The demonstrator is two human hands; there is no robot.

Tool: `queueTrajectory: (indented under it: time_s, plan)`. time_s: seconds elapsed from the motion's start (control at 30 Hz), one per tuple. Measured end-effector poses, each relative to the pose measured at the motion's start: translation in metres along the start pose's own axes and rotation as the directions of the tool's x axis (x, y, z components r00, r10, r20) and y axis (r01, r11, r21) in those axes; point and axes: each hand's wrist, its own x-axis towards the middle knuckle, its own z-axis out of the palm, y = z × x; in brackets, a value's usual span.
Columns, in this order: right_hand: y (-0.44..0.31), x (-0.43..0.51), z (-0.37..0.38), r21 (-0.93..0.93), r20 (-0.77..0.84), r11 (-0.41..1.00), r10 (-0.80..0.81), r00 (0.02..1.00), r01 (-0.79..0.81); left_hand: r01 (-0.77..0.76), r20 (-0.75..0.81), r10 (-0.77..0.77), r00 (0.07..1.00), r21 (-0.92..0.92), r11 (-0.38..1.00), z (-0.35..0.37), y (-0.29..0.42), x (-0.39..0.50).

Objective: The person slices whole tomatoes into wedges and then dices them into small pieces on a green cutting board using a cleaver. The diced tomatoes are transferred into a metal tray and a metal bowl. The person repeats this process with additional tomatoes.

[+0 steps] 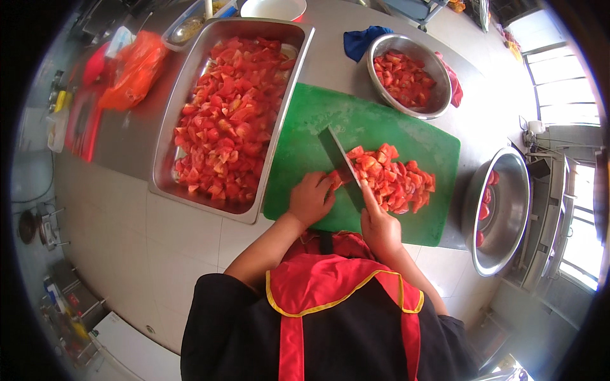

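Note:
My right hand (382, 225) grips the handle of a broad-bladed kitchen knife (344, 153), its index finger lying along the blade. The blade stands on edge across a green cutting board (305, 128). Left of the blade, my left hand (310, 197) holds a piece of tomato (336, 179) against the board with its fingertips. A heap of chopped tomato (395, 178) lies on the board to the right of the knife, some of it touching the blade. Part of the held piece is hidden behind my fingers.
A deep steel pan (159, 159) of cut tomatoes stands left of the board. Behind the board is a steel bowl (417, 113) of tomato pieces beside a blue cloth (362, 43). A larger basin (512, 205) with several whole tomatoes sits right. An orange plastic bag (138, 71) lies far left.

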Motion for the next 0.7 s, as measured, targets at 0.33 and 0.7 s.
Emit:
queueTrajectory:
  time_s: [0.33,0.7]
  plan:
    - [-0.004,-0.012,-0.013,0.107,-0.204,0.984,-0.117,0.972,0.141,0.051,-0.056,-0.049,0.997,0.040,0.998,0.008,-0.018,-0.005]
    - [-0.002,0.021,0.025,-0.129,0.042,0.988,-0.076,0.996,0.081,0.036,-0.104,-0.031,0.994,0.046,0.998,0.007,-0.019,-0.001]
